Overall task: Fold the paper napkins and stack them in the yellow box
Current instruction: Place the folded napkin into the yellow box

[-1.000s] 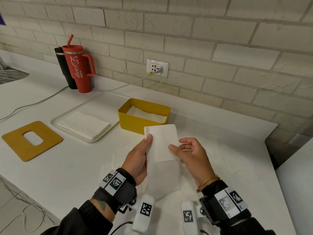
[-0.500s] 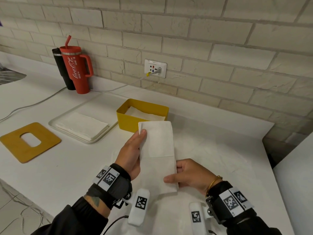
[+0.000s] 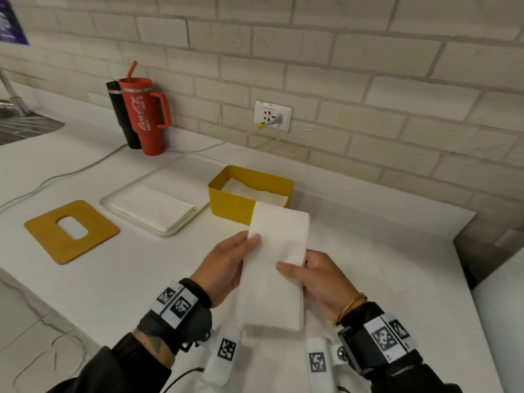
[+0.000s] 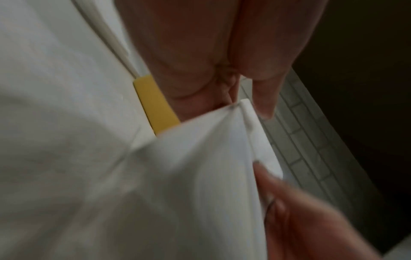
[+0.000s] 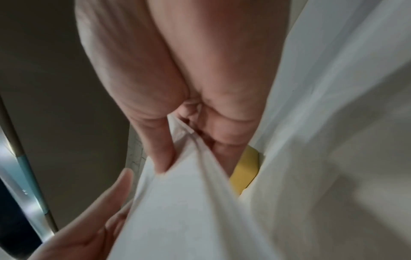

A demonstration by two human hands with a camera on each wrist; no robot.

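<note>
I hold a long folded white napkin (image 3: 276,265) above the counter, just in front of the yellow box (image 3: 241,201). My left hand (image 3: 226,262) pinches its left edge near the top, thumb on the upper face. My right hand (image 3: 317,279) pinches the right edge lower down, thumb across the paper. The box holds folded white napkins (image 3: 255,190). In the left wrist view the napkin (image 4: 211,167) fills the middle with a strip of the box (image 4: 155,103) behind it. The right wrist view shows fingers gripping the napkin (image 5: 189,193) edge.
A white tray (image 3: 181,229) with a stack of unfolded napkins (image 3: 153,207) lies left of the box. A mustard board with a cut-out (image 3: 71,231) sits farther left. A red tumbler (image 3: 144,114) and black bottle stand by the wall; a cable (image 3: 71,174) runs to the socket (image 3: 272,116).
The napkin moved up and forward toward the yellow box. My right hand slid from the middle down to the lower edge, then back up the right side.
</note>
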